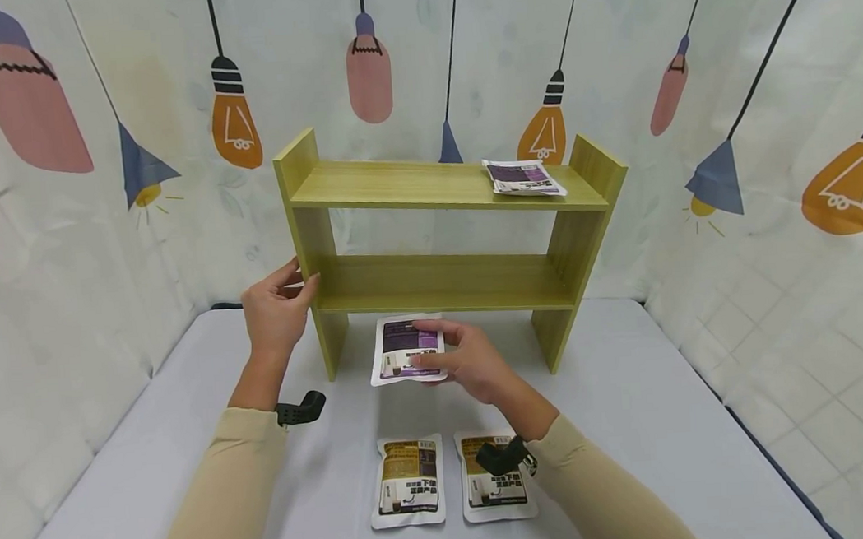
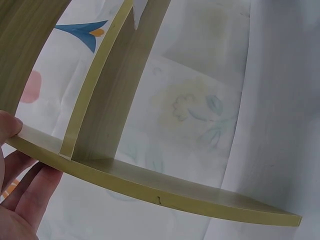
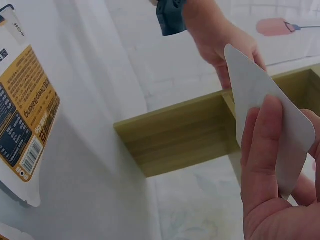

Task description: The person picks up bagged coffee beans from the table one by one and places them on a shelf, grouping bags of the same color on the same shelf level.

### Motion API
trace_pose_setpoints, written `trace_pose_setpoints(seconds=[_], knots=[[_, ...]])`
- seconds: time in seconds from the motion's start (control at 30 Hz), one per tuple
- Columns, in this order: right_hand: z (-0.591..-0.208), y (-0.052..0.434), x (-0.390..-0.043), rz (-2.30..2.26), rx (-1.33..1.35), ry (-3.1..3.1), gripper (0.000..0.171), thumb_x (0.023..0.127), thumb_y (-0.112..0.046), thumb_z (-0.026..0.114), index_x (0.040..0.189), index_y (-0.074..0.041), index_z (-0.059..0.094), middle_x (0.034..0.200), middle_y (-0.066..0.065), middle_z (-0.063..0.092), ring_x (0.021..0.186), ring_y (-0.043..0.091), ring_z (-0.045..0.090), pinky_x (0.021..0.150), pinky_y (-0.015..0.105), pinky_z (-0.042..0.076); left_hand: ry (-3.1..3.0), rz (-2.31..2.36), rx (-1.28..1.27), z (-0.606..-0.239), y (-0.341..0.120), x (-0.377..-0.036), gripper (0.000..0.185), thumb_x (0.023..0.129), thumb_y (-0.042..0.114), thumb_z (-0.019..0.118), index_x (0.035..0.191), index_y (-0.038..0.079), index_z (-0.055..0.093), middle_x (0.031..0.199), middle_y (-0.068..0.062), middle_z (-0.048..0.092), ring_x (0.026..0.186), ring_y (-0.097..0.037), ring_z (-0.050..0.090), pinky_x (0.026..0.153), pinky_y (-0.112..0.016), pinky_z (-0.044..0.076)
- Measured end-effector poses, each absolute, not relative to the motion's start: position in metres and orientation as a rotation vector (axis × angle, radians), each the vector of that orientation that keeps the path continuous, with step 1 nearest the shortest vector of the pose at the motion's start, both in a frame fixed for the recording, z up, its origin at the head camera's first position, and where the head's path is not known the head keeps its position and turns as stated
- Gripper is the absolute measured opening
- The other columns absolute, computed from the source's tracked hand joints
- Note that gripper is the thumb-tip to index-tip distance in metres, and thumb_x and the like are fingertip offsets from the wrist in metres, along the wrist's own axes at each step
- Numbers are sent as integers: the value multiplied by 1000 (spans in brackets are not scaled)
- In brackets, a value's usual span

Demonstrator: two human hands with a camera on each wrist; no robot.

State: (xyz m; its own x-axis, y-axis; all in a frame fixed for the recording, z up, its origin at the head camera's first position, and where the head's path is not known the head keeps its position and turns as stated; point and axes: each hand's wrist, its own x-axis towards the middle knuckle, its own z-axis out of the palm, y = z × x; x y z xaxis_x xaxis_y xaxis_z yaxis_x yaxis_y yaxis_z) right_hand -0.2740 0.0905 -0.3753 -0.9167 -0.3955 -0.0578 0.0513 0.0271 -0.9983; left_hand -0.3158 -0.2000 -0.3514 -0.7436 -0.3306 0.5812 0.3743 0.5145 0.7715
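Note:
A small two-tier wooden shelf (image 1: 432,282) stands on the table. My left hand (image 1: 274,312) grips its left side panel (image 2: 160,192), thumb on one face and fingers on the other. My right hand (image 1: 474,364) pinches a white pouch with a purple label (image 1: 398,350) in front of the shelf's lower opening, below the lower board. In the right wrist view, the plain white back of this pouch (image 3: 262,115) shows between fingers and thumb. At least one purple-labelled pouch (image 1: 522,179) lies on the top board, towards the right.
Two pouches with brown-yellow labels lie side by side near the front of the white table (image 1: 326,490): a left pouch (image 1: 409,481) and a right pouch (image 1: 493,492), the latter partly under my right wrist camera. A lamp-patterned curtain (image 1: 420,80) hangs behind the shelf.

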Motion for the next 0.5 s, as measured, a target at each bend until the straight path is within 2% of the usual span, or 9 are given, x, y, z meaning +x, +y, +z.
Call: trace_pose_setpoints(seconds=[0.13, 0.33, 0.5], knots=[[-373, 91, -273, -1983, -349, 1951, 60, 87, -2, 79, 143, -16, 62, 137, 18, 55, 101, 27, 69, 76, 40, 65, -2043, -1271, -43, -352, -200, -317, 43, 93, 25, 75, 135, 16, 68, 115, -14, 77, 79, -19, 75, 67, -5, 52], [-371, 92, -269, -1998, -352, 1911, 61, 87, 0, 79, 143, -15, 62, 135, 18, 56, 101, 26, 70, 75, 40, 64, -2051, -1276, -46, -353, -200, -317, 44, 94, 26, 74, 136, 16, 67, 118, -14, 76, 87, -33, 77, 68, -6, 53], [-365, 91, -266, -2012, -359, 1907, 61, 86, 0, 79, 143, -17, 62, 135, 16, 54, 101, 26, 69, 76, 40, 65, -2056, -1281, -42, -352, -201, -315, 44, 95, 26, 74, 137, 17, 66, 122, -13, 75, 90, -35, 77, 71, -9, 55]])
